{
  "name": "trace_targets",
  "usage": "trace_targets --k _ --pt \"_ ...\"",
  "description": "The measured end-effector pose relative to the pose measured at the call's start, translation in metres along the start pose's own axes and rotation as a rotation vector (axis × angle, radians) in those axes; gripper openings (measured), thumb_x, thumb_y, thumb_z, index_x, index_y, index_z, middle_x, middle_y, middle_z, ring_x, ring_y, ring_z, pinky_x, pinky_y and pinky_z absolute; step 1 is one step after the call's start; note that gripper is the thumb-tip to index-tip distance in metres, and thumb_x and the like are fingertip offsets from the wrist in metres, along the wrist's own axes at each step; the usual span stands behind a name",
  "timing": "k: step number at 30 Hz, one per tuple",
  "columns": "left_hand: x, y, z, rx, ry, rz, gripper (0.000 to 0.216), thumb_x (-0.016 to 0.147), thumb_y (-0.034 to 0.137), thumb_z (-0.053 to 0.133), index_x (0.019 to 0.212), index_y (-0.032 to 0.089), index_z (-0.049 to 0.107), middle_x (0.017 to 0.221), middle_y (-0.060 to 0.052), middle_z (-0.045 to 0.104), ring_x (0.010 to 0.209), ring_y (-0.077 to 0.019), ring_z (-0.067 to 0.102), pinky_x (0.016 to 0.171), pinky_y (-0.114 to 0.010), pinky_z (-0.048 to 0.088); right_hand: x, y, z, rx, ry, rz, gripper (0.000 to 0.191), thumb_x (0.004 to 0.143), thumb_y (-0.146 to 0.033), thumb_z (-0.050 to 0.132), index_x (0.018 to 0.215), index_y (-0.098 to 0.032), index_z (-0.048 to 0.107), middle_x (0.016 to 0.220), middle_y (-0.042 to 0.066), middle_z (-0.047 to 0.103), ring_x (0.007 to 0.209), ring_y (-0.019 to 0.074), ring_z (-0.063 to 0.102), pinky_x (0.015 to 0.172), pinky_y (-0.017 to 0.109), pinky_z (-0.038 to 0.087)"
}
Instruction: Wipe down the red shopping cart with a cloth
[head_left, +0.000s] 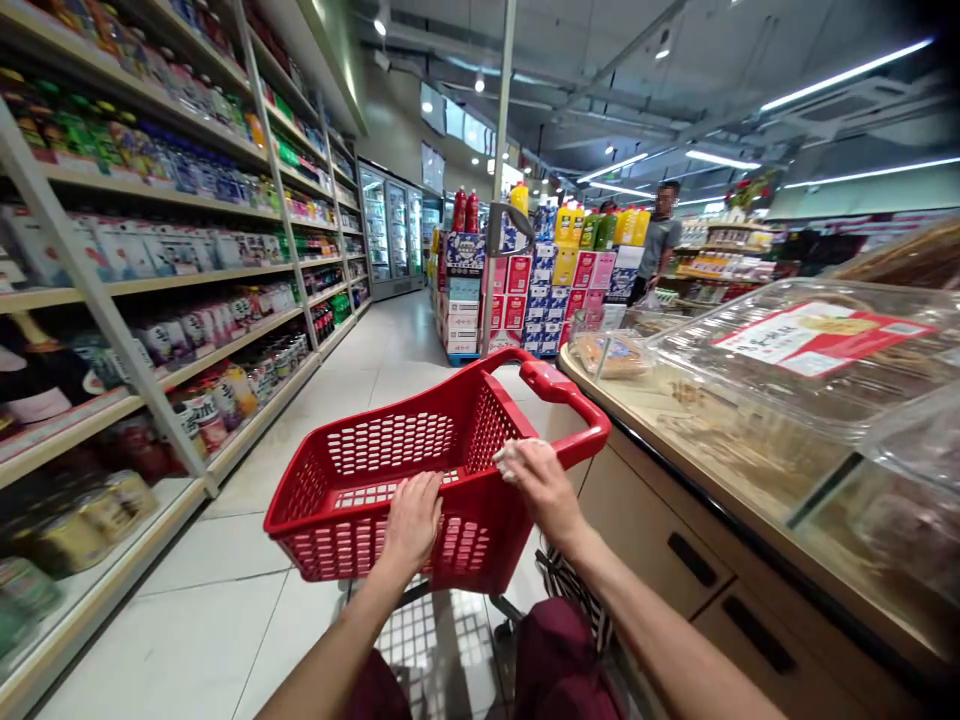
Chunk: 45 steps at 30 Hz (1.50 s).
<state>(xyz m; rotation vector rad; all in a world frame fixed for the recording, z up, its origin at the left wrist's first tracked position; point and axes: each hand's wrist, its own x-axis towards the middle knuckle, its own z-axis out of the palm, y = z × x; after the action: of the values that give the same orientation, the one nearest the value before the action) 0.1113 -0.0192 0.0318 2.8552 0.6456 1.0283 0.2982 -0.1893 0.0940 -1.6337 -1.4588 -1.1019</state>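
A red plastic shopping basket (390,455) sits in front of me on a metal trolley frame, tilted, with nothing visible inside. My left hand (412,522) is curled over the near rim of the basket. My right hand (541,483) is closed on the basket's red handle bar (570,400), and a small pale thing that I cannot make out shows under its fingers.
Stocked shelves (150,330) line the left of the tiled aisle (360,370). A counter (735,450) with clear lidded food boxes runs along the right. Stacked boxes and bottles (525,290) stand ahead, fridges (390,230) behind, a person (660,245) further back.
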Motion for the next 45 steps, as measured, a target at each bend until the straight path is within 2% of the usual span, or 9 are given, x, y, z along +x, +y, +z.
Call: trace_targets --k 5,11,16,21,27,33,38,43,45 --pt "-0.005 -0.003 -0.001 -0.020 -0.014 -0.076 0.033 0.083 0.019 0.038 0.113 0.020 0.051 0.115 -0.009 0.059 0.111 -0.0232 0.049 0.098 -0.047 0.029 -0.021 0.008 0.000 -0.103 0.215 0.319 0.026 0.081 -0.018 0.050 0.104 -0.021 0.062 0.106 0.011 0.051 0.099 0.0239 0.047 0.081 0.044 0.045" --pt "-0.001 0.001 -0.002 -0.125 -0.054 -0.100 0.032 0.080 0.015 0.041 0.109 0.021 0.054 0.112 -0.006 0.061 0.107 -0.0208 0.051 0.095 -0.045 0.032 -0.071 -0.028 0.018 0.149 -0.071 0.179 0.026 0.082 -0.014 0.046 0.095 -0.026 0.064 0.091 0.004 0.055 0.085 0.0162 0.051 0.071 0.030 0.049" --pt "0.002 0.005 -0.001 -0.166 -0.044 -0.124 0.032 0.079 0.013 0.041 0.107 0.022 0.055 0.111 -0.006 0.061 0.107 -0.0199 0.052 0.094 -0.043 0.032 -0.046 -0.006 0.014 0.039 0.206 0.358 0.023 0.080 -0.018 0.051 0.098 -0.022 0.063 0.101 0.008 0.052 0.097 0.0220 0.048 0.082 0.040 0.045" --pt "0.004 0.011 -0.002 -0.202 -0.069 -0.132 0.033 0.079 0.012 0.040 0.108 0.020 0.054 0.112 -0.007 0.060 0.108 -0.0203 0.050 0.092 -0.043 0.032 -0.076 -0.026 0.023 0.172 -0.151 0.170 0.021 0.081 -0.015 0.045 0.084 -0.024 0.064 0.082 0.004 0.055 0.080 0.0171 0.052 0.067 0.030 0.049" --pt "0.004 0.015 -0.005 -0.218 -0.082 -0.150 0.032 0.079 0.013 0.040 0.107 0.020 0.054 0.112 -0.006 0.061 0.108 -0.0198 0.050 0.094 -0.043 0.030 -0.054 -0.001 0.013 0.010 0.174 0.350 0.019 0.078 -0.018 0.051 0.092 -0.022 0.064 0.099 0.008 0.051 0.097 0.0232 0.048 0.082 0.042 0.045" --pt "0.003 0.017 -0.008 -0.198 -0.107 -0.168 0.031 0.078 0.012 0.040 0.106 0.019 0.054 0.111 -0.006 0.061 0.107 -0.0197 0.050 0.094 -0.042 0.030 -0.090 -0.018 0.015 0.144 -0.182 0.151 0.023 0.081 -0.014 0.044 0.085 -0.024 0.065 0.083 0.004 0.055 0.078 0.0161 0.051 0.066 0.028 0.048" --pt "0.002 0.017 -0.009 -0.214 -0.097 -0.171 0.032 0.078 0.011 0.040 0.105 0.020 0.054 0.111 -0.006 0.061 0.106 -0.0200 0.050 0.093 -0.043 0.030 -0.066 -0.008 0.009 0.028 0.124 0.315 0.019 0.079 -0.019 0.050 0.093 -0.021 0.064 0.100 0.009 0.051 0.097 0.0225 0.049 0.080 0.039 0.046" --pt "0.001 0.016 -0.010 -0.227 -0.100 -0.171 0.032 0.077 0.011 0.040 0.104 0.022 0.055 0.109 -0.006 0.062 0.105 -0.0199 0.051 0.092 -0.043 0.031 -0.084 -0.024 0.016 0.131 -0.124 0.123 0.020 0.080 -0.015 0.047 0.086 -0.023 0.064 0.082 0.004 0.055 0.081 0.0166 0.053 0.068 0.029 0.050" --pt "0.001 0.016 -0.010 -0.224 -0.096 -0.169 0.032 0.077 0.010 0.040 0.104 0.021 0.055 0.109 -0.006 0.062 0.104 -0.0197 0.052 0.093 -0.042 0.031 -0.082 -0.024 0.011 0.156 -0.086 0.105 0.020 0.079 -0.013 0.048 0.087 -0.022 0.064 0.087 0.004 0.055 0.084 0.0167 0.054 0.070 0.029 0.050"
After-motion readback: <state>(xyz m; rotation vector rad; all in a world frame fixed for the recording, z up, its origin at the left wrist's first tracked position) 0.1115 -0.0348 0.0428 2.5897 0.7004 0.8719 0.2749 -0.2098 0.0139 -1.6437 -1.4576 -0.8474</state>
